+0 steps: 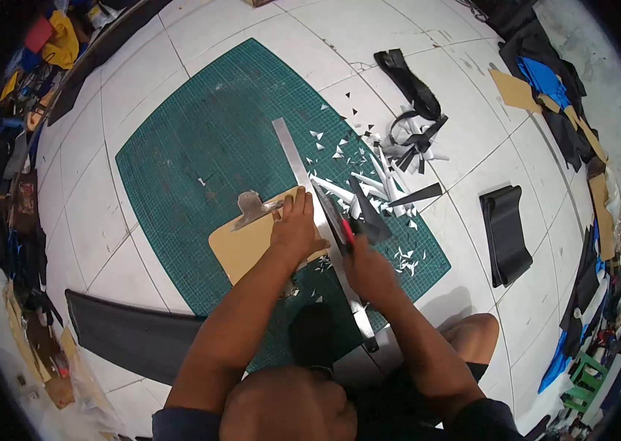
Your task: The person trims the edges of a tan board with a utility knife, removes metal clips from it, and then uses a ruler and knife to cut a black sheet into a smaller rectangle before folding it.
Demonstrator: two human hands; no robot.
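My left hand [296, 229] lies flat with its fingers stretched out, pressing on a tan cardboard template [241, 253] and reaching the edge of a long metal ruler [292, 151]. A bulldog clip [250, 208] sits on the template's far edge, and another clip is partly hidden under my left forearm. My right hand [369, 270] is closed around a red utility knife [347, 232] beside the ruler; its blade is hard to make out. A dark strip of material [331, 212] lies along the ruler's right side. All rest on a green cutting mat [200, 132].
White and black offcuts [377, 187] are scattered over the mat's right side. A heap of black strips [417, 95] lies beyond it. Folded black material [505, 235] is on the tiles at right, a dark panel [127, 331] at left. Clutter lines both walls.
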